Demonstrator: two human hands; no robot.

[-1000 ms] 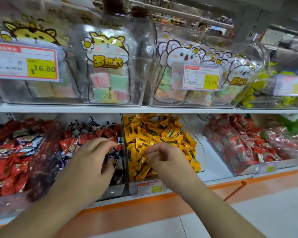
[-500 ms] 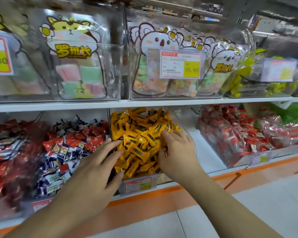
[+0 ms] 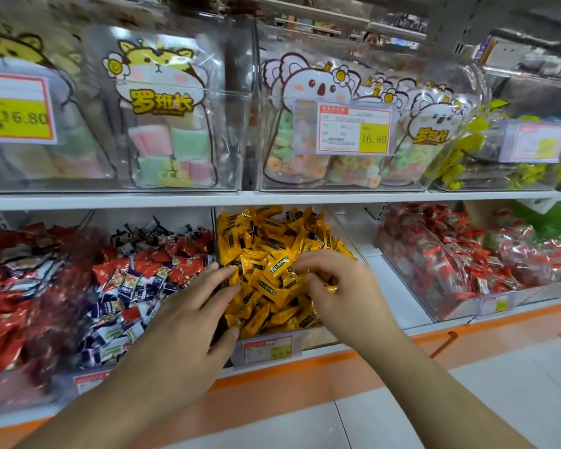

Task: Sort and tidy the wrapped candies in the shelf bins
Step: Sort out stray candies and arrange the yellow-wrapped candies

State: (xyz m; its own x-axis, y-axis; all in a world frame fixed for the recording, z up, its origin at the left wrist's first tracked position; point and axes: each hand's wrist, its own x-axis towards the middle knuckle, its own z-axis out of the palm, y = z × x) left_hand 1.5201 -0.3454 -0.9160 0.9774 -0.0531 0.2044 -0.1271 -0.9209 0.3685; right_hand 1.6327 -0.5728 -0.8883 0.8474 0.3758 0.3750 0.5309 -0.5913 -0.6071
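Observation:
A clear bin on the lower shelf holds a heap of yellow wrapped candies. My left hand lies at the heap's left side with straight, spread fingers, the fingertips touching the yellow wrappers. My right hand is on the heap's right side, its fingers curled down into the pile and pinching yellow candies against the thumb. To the left, another bin holds mixed red and blue-white wrapped candies.
Red candies fill the far-left bin, and an angled clear bin of red candies stands at the right, across a bare white shelf strip. The upper shelf carries clear cartoon-printed bins with price tags. An orange ledge runs below.
The view has swung so the yellow bin is centred. My left hand moved right from the red and blue bin to the yellow heap. My right hand shifted over the heap and curled its fingers.

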